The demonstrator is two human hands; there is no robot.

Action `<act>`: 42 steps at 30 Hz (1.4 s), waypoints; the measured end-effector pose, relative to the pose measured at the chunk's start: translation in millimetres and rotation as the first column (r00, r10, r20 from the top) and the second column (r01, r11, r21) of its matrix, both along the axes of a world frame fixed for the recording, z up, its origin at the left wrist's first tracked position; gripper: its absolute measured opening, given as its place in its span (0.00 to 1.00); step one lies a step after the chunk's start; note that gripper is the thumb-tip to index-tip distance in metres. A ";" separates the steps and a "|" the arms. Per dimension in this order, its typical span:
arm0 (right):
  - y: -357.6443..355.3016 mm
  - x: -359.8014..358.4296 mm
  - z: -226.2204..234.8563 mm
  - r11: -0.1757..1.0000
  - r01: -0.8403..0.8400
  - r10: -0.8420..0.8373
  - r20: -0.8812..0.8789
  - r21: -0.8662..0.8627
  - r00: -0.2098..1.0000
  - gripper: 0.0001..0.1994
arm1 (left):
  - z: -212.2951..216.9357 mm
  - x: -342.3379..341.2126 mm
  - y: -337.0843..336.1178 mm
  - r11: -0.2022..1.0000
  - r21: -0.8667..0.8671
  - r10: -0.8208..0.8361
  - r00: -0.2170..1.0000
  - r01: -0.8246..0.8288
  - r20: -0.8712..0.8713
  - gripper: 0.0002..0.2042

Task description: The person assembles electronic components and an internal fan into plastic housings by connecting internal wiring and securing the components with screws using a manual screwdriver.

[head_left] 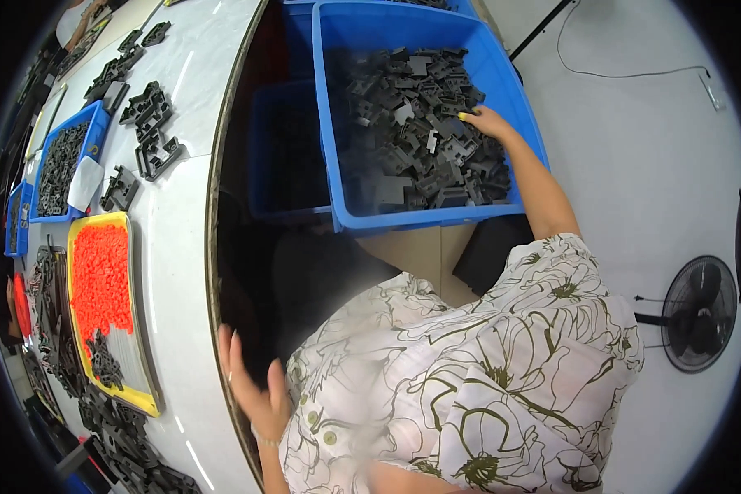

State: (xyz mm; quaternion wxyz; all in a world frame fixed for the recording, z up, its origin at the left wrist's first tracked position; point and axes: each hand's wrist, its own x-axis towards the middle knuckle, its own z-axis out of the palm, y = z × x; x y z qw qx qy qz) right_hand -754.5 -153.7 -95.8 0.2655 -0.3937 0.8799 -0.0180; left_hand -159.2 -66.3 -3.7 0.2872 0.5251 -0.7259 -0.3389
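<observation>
Floral shirt [469, 387], lower centre; right hand [492, 124] at grey parts [416, 123] in bin [436, 217], upper centre.
Its grip I cannot tell; left hand [262, 402], lower left, spread beside table [181, 288].

Heaped parts [420, 132] lie in the bin [428, 218] beneath the right hand [490, 123], with a worktop [181, 247] bearing a tray [99, 221] to the bin's left and a fan [700, 313] to its right.
</observation>
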 end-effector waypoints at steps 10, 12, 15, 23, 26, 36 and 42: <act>15.5 -82.2 -115.9 0.977 0.203 -0.202 -0.021 0.059 0.979 0.47 | -60.4 -240.1 -142.0 0.673 0.421 -0.527 0.794 0.608 -0.304 0.39; 9.0 -76.1 -125.1 0.984 0.122 -0.124 0.008 0.128 0.992 0.46 | -92.8 -266.6 -154.1 0.633 0.473 -0.618 0.768 0.613 -0.169 0.43; -7.5 -68.8 -121.9 0.969 -0.002 -0.020 0.084 0.249 0.996 0.45 | -133.7 -301.9 -160.4 0.596 0.530 -0.695 0.718 0.604 -0.037 0.49; -19.7 -30.9 -128.6 0.988 0.094 -0.139 0.426 0.126 0.894 0.41 | -194.1 -336.3 -145.1 0.552 0.575 -0.797 0.584 0.604 0.151 0.58; -17.9 -23.2 -139.2 0.994 0.089 -0.111 0.430 0.071 0.896 0.43 | -204.9 -333.1 -139.6 0.576 0.577 -0.776 0.608 0.579 0.165 0.60; -26.0 -4.3 -135.3 0.985 0.174 -0.153 0.500 0.004 0.852 0.40 | -224.0 -350.8 -153.6 0.684 0.626 -0.516 0.855 0.375 0.051 0.64; -18.0 -2.8 -124.8 0.994 0.107 -0.064 0.619 -0.033 0.782 0.30 | -222.5 -351.4 -154.6 0.661 0.668 -0.529 0.844 0.342 0.090 0.63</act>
